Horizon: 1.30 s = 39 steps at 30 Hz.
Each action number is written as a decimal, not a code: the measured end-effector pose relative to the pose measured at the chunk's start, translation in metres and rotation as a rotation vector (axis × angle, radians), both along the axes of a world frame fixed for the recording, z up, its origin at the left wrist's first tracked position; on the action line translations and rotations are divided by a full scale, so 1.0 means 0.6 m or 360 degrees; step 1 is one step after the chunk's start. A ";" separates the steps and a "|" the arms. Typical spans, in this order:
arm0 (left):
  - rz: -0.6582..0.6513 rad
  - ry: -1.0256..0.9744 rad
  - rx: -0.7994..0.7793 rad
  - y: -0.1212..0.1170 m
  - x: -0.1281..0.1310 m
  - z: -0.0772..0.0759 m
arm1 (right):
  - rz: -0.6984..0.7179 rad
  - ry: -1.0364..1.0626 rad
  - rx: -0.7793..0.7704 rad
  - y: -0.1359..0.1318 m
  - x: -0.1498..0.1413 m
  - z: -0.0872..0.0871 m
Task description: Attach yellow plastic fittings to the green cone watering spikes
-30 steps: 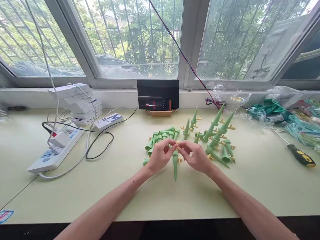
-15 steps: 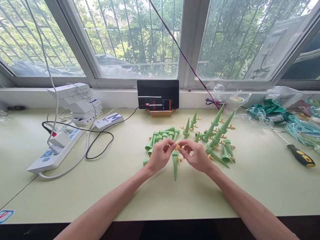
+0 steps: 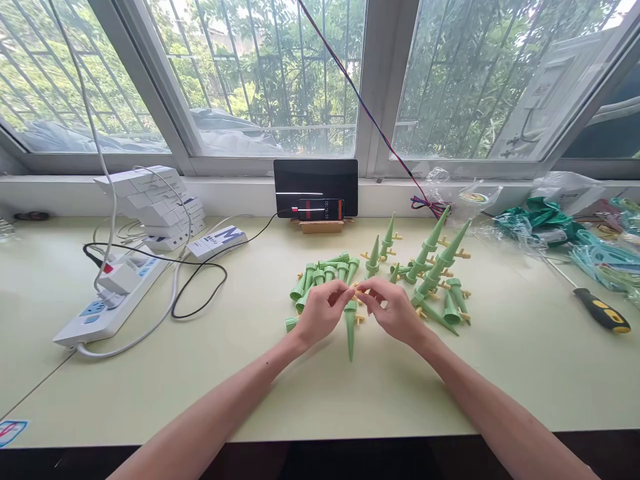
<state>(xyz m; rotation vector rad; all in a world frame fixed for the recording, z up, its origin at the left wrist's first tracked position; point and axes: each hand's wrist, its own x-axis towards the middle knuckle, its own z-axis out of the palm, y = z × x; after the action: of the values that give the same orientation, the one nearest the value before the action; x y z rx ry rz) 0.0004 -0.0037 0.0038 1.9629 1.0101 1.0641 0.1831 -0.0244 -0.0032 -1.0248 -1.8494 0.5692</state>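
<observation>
My left hand (image 3: 324, 308) and my right hand (image 3: 393, 308) meet over the middle of the table, fingertips almost touching. Both are closed in a pinch on a small yellow plastic valve (image 3: 356, 291), mostly hidden by the fingers. Just below the fingertips a green plant-watering spike (image 3: 351, 337) points toward me; whether it joins the pinched valve I cannot tell. Left of my hands lies a pile of green spike pieces (image 3: 320, 275). To the right, several green spikes with yellow valves (image 3: 433, 273) stand or lie together.
A screwdriver (image 3: 601, 311) and plastic bags (image 3: 545, 223) lie at the right. On the left are a power strip (image 3: 113, 300), black and white cables and stacked white boxes (image 3: 165, 203). A phone (image 3: 321, 209) leans against a dark tablet (image 3: 316, 177) at the back.
My right fingers have shifted slightly around the yellow valve. Both hands otherwise keep their place, and the spikes on the table have not moved.
</observation>
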 end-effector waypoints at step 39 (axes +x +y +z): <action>-0.0111 0.0634 0.0270 0.005 -0.006 -0.012 | -0.0391 0.0060 0.0016 0.002 -0.001 0.008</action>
<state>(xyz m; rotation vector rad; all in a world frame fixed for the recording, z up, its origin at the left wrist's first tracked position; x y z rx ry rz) -0.0029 -0.0005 -0.0036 2.3930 1.0739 0.7547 0.1825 -0.0234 0.0014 -1.2052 -1.6609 0.4285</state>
